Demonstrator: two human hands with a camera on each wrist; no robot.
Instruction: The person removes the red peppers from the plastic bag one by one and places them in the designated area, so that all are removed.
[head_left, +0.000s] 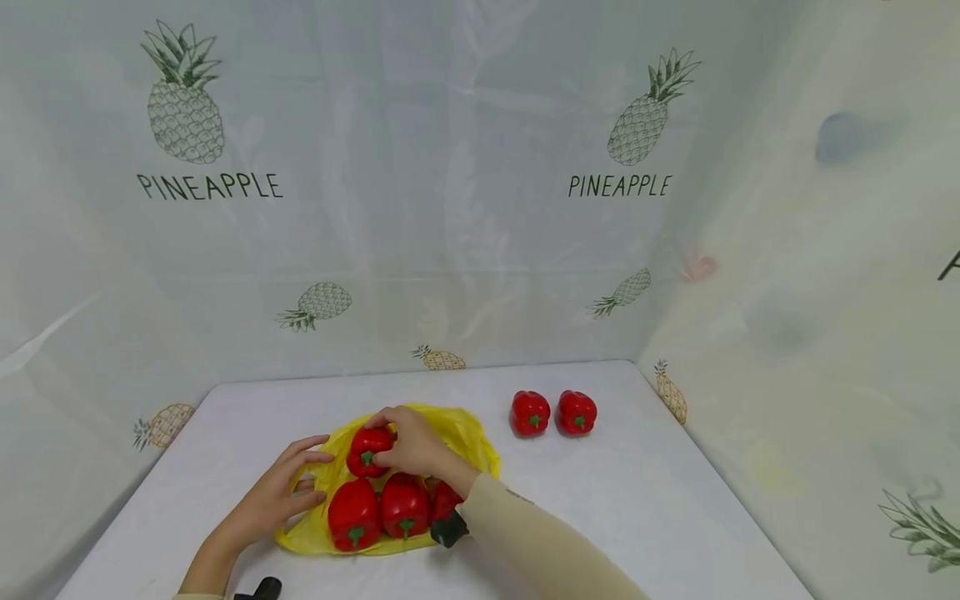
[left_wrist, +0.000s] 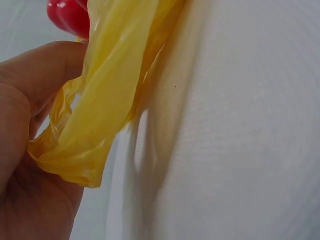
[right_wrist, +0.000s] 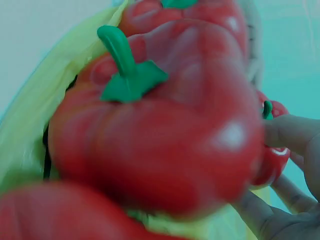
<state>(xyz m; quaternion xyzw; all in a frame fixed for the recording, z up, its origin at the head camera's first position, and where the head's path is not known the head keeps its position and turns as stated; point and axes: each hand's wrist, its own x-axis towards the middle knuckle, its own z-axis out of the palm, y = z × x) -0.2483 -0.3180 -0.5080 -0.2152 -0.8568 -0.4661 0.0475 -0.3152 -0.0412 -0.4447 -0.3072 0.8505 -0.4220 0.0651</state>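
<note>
Red pepper [head_left: 369, 452] pinched by right hand [head_left: 415, 447] | left hand [head_left: 279, 492] grips yellow bag [head_left: 465, 433] (edge bunched)

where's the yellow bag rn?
Head view: the yellow bag lies on the white table, left of centre near the front. The left hand holds its left edge, with the two loose peppers to its right.
</note>
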